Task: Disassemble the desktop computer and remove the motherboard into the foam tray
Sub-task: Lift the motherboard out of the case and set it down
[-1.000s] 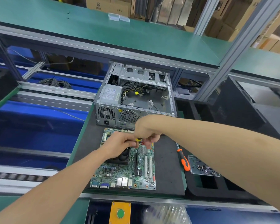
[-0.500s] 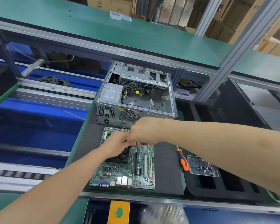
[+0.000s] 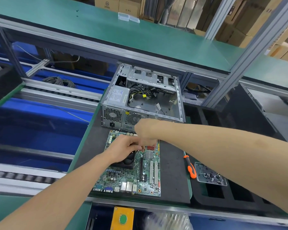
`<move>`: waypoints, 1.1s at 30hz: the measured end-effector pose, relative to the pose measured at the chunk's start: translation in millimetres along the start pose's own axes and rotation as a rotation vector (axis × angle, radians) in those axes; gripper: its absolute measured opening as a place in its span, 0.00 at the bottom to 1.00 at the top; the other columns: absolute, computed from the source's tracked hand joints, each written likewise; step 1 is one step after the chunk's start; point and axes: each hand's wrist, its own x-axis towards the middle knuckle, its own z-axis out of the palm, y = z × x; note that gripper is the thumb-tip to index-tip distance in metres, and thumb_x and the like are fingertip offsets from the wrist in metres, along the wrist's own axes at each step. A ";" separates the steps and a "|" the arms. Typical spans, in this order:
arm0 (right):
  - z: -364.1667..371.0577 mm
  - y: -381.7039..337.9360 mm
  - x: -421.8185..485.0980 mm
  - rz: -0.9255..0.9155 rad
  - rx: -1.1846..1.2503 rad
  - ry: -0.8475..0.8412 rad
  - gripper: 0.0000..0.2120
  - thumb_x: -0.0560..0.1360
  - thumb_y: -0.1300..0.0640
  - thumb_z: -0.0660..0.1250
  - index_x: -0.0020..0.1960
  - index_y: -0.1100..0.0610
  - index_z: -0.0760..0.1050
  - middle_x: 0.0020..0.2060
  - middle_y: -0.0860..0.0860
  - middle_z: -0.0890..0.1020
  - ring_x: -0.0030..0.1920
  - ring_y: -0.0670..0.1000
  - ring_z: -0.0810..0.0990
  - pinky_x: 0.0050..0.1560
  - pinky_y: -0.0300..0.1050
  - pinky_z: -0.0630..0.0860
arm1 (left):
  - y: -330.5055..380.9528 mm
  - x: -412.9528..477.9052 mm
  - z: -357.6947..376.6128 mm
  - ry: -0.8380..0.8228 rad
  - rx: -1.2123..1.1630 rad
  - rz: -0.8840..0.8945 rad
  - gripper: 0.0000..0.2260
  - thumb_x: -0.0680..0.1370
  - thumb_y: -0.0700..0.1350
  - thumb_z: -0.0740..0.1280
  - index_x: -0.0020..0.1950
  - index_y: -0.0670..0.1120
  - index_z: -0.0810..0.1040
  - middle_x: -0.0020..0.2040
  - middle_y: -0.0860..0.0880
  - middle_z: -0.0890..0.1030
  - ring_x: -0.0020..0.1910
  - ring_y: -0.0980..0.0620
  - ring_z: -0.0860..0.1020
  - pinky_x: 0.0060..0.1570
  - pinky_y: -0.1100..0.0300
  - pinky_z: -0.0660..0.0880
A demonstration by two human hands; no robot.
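Head view, grip: we saw the left hand (image 3: 125,149) and right hand (image 3: 145,131) meeting fingertip to fingertip, fingers curled. We could not tell whether either pinched anything, because the knuckles hid it.
Under the grip: the motherboard (image 3: 140,178) lay flat, its black cooler fan (image 3: 128,161) partly beneath the left palm.
Bearing it: a dark mat (image 3: 171,171); the board was out of the machine but not yet in its tray.
Beyond the grip: the computer case (image 3: 145,103) stood open with loose cables inside, close against the board's far edge.
Right of the grip: an orange screwdriver (image 3: 190,168) and a clear screw dish (image 3: 209,175), the dish resting on the black foam tray (image 3: 226,196).
Step, as we judged: freeing some small part beside the cooler.
Risk one: an angled tug could bend a connector or drag the loose board across the mat.
Risk two: a dropped screw could lodge among the components.
Risk three: carried rightward, the board could knock the dish and scatter its screws.
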 end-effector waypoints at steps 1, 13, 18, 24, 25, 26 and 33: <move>3.0 -0.8 -1.6 -0.052 -0.068 0.107 0.12 0.80 0.54 0.66 0.39 0.56 0.75 0.32 0.51 0.80 0.32 0.50 0.80 0.27 0.42 0.73 | -1.9 0.3 0.4 0.002 0.021 -0.002 0.05 0.81 0.46 0.71 0.54 0.53 0.86 0.46 0.65 0.85 0.46 0.65 0.82 0.49 0.64 0.77; 17.1 11.2 -19.2 -0.134 -0.114 0.374 0.17 0.79 0.41 0.66 0.47 0.55 0.79 0.32 0.47 0.75 0.34 0.55 0.79 0.31 0.43 0.70 | -0.3 1.1 2.9 0.007 0.074 0.019 0.06 0.80 0.46 0.72 0.46 0.57 0.87 0.42 0.64 0.85 0.40 0.65 0.81 0.42 0.65 0.74; 0.8 11.3 -0.5 0.281 0.671 -0.313 0.20 0.86 0.49 0.54 0.43 0.61 0.73 0.35 0.54 0.82 0.27 0.48 0.75 0.24 0.37 0.65 | -1.4 -0.4 2.8 -0.005 -0.018 0.001 0.06 0.80 0.45 0.72 0.51 0.56 0.87 0.45 0.68 0.85 0.48 0.67 0.83 0.49 0.75 0.73; -3.8 3.5 3.4 0.016 -0.001 0.011 0.14 0.79 0.53 0.67 0.35 0.55 0.76 0.28 0.48 0.84 0.31 0.47 0.82 0.25 0.40 0.72 | -2.7 -1.9 0.6 0.034 0.012 0.025 0.09 0.80 0.46 0.73 0.53 0.62 0.86 0.44 0.70 0.84 0.43 0.71 0.81 0.43 0.77 0.70; -0.7 2.3 2.2 -0.016 -0.065 0.100 0.13 0.78 0.54 0.69 0.36 0.56 0.73 0.31 0.50 0.82 0.32 0.50 0.80 0.25 0.41 0.70 | -3.8 -1.8 0.7 0.041 0.029 0.024 0.07 0.80 0.47 0.73 0.54 0.59 0.86 0.43 0.71 0.83 0.41 0.71 0.80 0.41 0.76 0.70; 2.8 1.7 0.2 -0.058 -0.146 0.192 0.13 0.78 0.54 0.69 0.37 0.56 0.72 0.34 0.51 0.79 0.31 0.51 0.76 0.25 0.42 0.68 | -4.9 -1.3 0.9 0.048 0.045 0.022 0.05 0.80 0.47 0.72 0.53 0.57 0.86 0.41 0.73 0.82 0.40 0.72 0.79 0.40 0.75 0.69; 13.8 7.2 -15.1 -0.351 -0.504 0.424 0.02 0.77 0.58 0.69 0.49 0.51 0.78 0.36 0.49 0.75 0.39 0.56 0.79 0.35 0.45 0.68 | -1.5 -1.9 -0.6 -0.004 0.070 0.012 0.07 0.81 0.45 0.71 0.50 0.56 0.87 0.42 0.71 0.83 0.46 0.71 0.80 0.48 0.76 0.71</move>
